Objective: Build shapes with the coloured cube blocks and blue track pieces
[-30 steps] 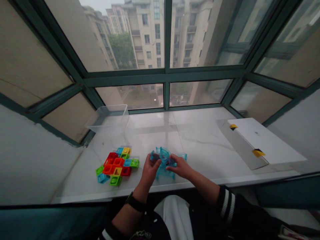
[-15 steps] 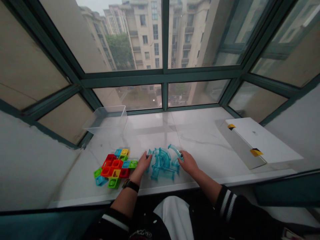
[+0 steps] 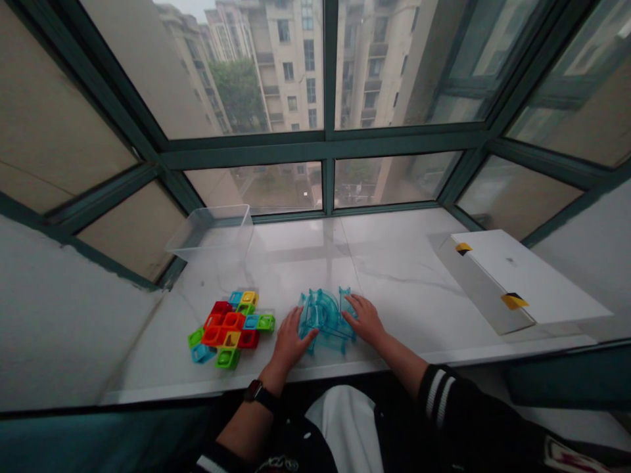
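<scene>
Several clear blue plastic track pieces [image 3: 323,313], some curved, lie gathered on the white marbled sill [image 3: 399,263] in front of me. My left hand [image 3: 290,338] rests at the left side of this cluster, fingers apart, thumb reaching over its near edge. On the opposite side, my right hand [image 3: 365,318] has its fingers spread against the upright piece [image 3: 345,299] at the cluster's right. Neither hand is closed around a piece. To the left lies a flat group of coloured cube blocks [image 3: 231,322] in red, yellow, green and blue.
A clear plastic bin [image 3: 211,233] stands at the back left by the window. On the right lies a white box [image 3: 527,276] with black-and-yellow tape on its edge. Green window frames [image 3: 328,148] border the sill behind.
The curved track piece that my right hand held out to the right is now down among the others. My left hand has moved slightly right, and both hands have opened around the cluster.
</scene>
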Demonstrator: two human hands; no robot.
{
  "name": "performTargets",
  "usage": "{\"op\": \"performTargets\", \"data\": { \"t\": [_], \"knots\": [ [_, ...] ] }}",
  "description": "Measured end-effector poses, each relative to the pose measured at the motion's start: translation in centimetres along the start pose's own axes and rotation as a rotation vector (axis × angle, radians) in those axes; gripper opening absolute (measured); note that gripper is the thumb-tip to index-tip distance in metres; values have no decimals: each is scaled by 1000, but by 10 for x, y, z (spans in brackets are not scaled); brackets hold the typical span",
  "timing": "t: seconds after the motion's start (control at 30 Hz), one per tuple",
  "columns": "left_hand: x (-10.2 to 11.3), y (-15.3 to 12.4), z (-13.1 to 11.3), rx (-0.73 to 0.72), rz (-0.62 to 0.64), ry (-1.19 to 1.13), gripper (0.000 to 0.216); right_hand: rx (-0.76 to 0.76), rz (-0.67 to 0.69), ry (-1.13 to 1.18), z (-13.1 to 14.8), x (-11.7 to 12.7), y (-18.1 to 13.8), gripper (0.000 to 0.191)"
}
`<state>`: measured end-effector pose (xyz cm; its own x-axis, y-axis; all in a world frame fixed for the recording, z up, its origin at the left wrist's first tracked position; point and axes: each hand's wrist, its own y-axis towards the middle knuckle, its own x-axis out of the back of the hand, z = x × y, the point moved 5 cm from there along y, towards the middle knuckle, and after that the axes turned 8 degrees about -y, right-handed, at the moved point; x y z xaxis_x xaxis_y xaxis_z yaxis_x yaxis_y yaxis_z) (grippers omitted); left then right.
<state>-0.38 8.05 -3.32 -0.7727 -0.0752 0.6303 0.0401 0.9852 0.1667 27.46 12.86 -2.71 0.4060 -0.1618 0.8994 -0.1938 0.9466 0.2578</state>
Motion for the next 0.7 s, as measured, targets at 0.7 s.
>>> {"op": "performTargets", "data": {
  "t": [0.7],
  "knots": [
    [32,-17,21,-139,-108,-27,74,188,34,85,66,-50,13,51]
  ]
}}
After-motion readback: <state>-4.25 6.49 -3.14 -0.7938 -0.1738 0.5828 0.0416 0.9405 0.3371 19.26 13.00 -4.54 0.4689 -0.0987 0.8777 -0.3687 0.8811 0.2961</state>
